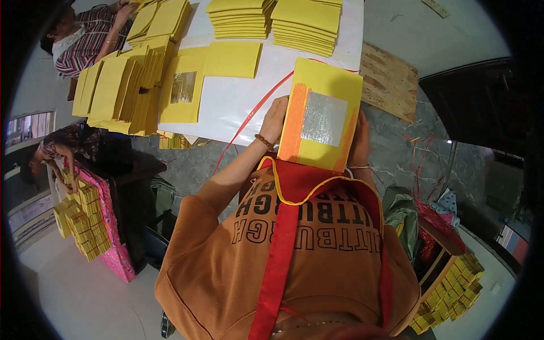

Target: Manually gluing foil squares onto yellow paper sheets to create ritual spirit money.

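Between my two hands is yellow joss paper (354,102) with a silver foil square and orange bands along its sides, held at the front right edge of the white table. My left hand (275,120) grips its left edge, a beaded bracelet on the wrist. My right hand (361,143) is pressed against its right edge, the fingers partly hidden behind it. How thick the joss paper is, I cannot tell. A red plastic string (258,107) runs from behind it across the table and hangs over the front edge.
Yellow paper stacks (306,25) stand at the table's back, with more piles (122,88) on its left. A loose foil sheet (182,88) lies nearby. Two people work at left, one beside a pink-covered table (116,249). Red string (433,226) and bundled paper (453,289) lie at right.
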Demonstrator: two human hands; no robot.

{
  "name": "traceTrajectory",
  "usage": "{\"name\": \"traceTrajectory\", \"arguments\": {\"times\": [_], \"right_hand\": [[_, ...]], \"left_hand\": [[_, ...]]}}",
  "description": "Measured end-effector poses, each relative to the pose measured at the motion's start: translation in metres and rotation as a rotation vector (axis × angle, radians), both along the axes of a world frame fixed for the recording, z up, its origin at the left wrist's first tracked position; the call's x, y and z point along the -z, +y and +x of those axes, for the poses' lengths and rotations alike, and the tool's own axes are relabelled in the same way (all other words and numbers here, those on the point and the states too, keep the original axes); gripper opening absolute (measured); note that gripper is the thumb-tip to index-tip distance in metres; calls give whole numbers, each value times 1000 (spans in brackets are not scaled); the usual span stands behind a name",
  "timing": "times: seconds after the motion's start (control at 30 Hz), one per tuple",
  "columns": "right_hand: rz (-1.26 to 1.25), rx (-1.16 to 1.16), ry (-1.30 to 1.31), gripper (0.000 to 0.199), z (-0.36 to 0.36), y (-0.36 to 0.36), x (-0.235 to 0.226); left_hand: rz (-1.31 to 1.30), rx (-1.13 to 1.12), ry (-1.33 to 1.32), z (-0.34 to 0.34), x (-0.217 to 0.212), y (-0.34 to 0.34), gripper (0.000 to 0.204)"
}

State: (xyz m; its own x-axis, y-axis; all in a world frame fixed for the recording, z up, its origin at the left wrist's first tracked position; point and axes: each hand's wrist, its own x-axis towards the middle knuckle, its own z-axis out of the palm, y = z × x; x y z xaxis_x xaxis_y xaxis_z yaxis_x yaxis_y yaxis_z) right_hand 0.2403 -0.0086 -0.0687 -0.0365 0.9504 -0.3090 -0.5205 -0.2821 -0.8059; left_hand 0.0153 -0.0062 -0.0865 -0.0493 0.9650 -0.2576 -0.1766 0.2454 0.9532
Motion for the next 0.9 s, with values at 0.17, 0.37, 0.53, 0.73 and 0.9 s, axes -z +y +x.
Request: {"name": "traceTrajectory", "arguments": {"times": [0.17,0.37,0.53,0.73,0.9], "right_hand": [[58,-54,11,61,1,-2,2],[238,-13,-487,65,22,-10,-11],[580,-212,-819,45,31,-16,-29],[715,-335,-1089,21,21,-25,-29],[650,-284,-934,16,18,-22,-26]], "left_hand": [[-100,18,-214,-6,15,0,47],[-191,-57,-126,-22,-3,-11,53],[338,31,500,-19,-64,-26,38],[825,719,1156,-19,-99,-48,55],[867,816,1196,-26,-95,-47,56]]}}
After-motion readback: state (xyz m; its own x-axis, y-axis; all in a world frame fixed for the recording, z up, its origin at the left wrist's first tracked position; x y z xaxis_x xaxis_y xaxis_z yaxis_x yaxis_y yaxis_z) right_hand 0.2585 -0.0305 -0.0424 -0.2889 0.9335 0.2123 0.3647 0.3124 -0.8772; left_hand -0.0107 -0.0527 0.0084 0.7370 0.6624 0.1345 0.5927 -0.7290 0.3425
